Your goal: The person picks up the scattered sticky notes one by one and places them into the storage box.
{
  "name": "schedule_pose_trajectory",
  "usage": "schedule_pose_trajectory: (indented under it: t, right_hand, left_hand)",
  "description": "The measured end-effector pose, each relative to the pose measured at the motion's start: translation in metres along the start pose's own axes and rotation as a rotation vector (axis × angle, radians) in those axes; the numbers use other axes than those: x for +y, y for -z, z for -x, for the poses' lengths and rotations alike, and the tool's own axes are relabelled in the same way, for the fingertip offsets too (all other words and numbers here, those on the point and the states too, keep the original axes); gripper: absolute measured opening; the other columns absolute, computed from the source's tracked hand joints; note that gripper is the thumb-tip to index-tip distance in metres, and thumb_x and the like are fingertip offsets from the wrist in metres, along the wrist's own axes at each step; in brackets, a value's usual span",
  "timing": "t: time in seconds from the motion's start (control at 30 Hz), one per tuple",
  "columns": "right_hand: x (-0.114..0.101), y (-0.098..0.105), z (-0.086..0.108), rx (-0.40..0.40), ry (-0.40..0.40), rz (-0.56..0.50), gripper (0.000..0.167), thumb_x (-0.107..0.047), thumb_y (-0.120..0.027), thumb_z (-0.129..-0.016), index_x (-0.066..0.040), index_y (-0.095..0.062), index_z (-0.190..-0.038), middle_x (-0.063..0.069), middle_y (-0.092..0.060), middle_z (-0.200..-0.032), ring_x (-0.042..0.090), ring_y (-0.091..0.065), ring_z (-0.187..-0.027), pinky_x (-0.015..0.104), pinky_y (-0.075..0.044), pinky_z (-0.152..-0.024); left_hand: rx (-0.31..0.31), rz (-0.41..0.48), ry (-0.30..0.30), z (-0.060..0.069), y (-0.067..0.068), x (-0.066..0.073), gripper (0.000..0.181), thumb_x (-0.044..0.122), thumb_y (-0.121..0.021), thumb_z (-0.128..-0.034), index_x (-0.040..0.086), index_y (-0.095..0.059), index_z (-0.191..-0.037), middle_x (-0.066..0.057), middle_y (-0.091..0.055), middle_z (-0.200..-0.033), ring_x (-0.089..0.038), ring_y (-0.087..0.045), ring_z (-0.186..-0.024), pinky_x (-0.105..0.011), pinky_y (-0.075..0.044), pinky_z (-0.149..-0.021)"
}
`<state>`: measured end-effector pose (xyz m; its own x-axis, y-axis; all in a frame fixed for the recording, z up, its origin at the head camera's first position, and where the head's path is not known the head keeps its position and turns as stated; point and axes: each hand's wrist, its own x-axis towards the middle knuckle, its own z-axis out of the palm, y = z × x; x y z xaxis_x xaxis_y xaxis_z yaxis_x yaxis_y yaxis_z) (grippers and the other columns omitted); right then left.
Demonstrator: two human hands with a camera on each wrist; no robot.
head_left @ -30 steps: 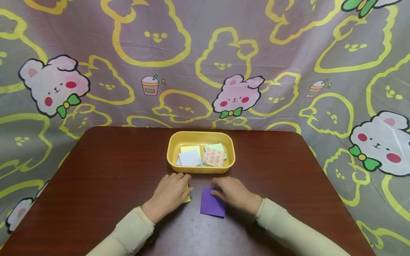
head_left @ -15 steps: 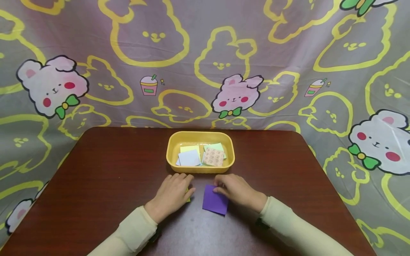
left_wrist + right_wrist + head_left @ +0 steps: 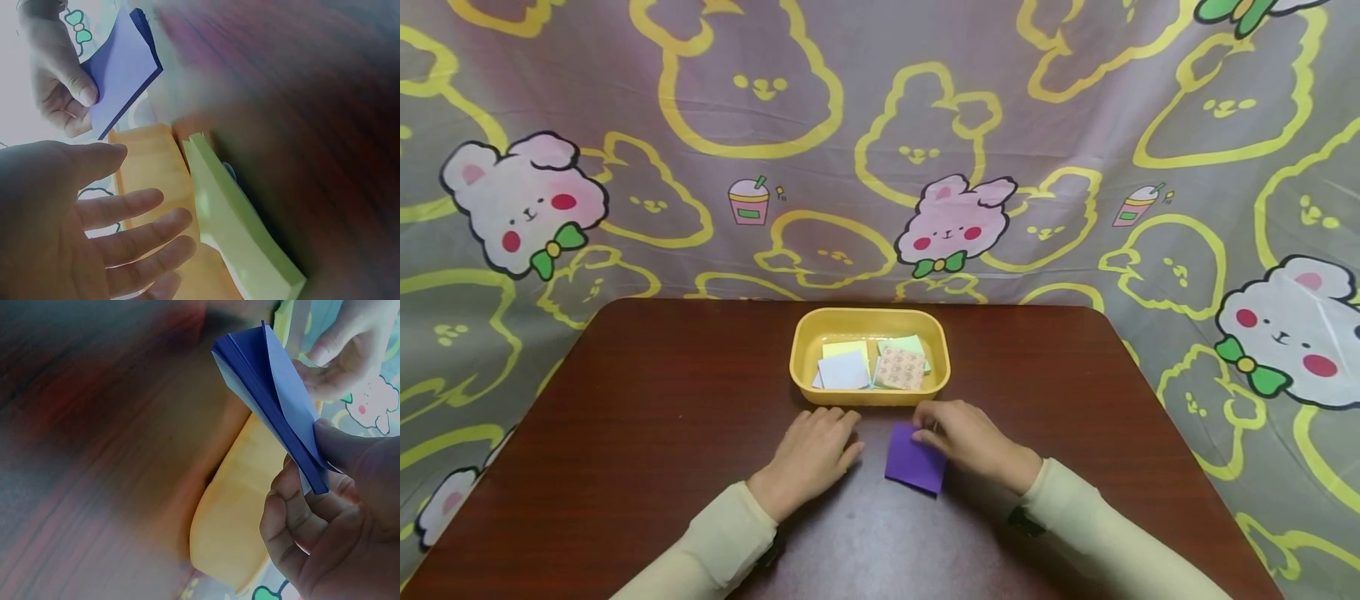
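Observation:
My right hand (image 3: 973, 442) pinches a purple sticky-note pad (image 3: 913, 467) by its far right part, above the table in front of the yellow basket. In the right wrist view the thumb lies on one face of the purple pad (image 3: 269, 394) and its sheets fan apart a little. My left hand (image 3: 816, 454) is palm down to the left, fingers loosely extended. Beyond its fingertips in the left wrist view is a yellow-green sticky-note pad (image 3: 231, 225). The hand hides that pad in the head view; whether the fingers touch it I cannot tell.
A yellow plastic basket (image 3: 871, 398) stands just beyond both hands. In it lie a white pad (image 3: 844, 371), a tan patterned pad (image 3: 901, 369), and yellow and pale green ones. The brown table (image 3: 662, 400) ends at a cartoon-print curtain (image 3: 820, 183).
The right hand has moved right and slightly away from me with the purple pad. My left hand has shifted a little right, and the yellow-green pad has gone out of sight beneath it in the head view.

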<state>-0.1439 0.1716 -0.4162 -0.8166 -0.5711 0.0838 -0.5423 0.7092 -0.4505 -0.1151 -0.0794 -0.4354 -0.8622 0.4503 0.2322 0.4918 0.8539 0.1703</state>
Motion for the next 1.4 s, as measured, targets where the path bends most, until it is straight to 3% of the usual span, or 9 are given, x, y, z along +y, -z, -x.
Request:
schedule_pose_trajectory:
  t: [0.77,1.4]
  right_hand:
    - [0.008,0.020,0.011,0.018,-0.088,0.001,0.011,-0.022,-0.076,-0.090,-0.021,-0.066,-0.087,-0.012,-0.065,-0.076,-0.001,-0.054,-0.068,0.020,-0.045,-0.061]
    - [0.020,0.049,0.027,0.083,-0.123,0.057,0.012,-0.019,-0.078,-0.089,-0.019,-0.066,-0.087,-0.011,-0.064,-0.076,0.001,-0.054,-0.068,0.021,-0.045,-0.060]
  left_hand:
    - [0.031,-0.001,-0.053,-0.009,0.001,0.016,0.032,0.035,-0.072,-0.0923,0.011,-0.069,-0.114,-0.003,-0.071,-0.096,-0.023,-0.066,-0.088,-0.037,-0.048,-0.074]
    - [0.040,-0.045,-0.115,-0.015,0.005,0.022,0.030,0.037,-0.071,-0.0926,0.013,-0.069,-0.109,-0.001,-0.069,-0.090,-0.022,-0.065,-0.083,-0.034,-0.047,-0.070]
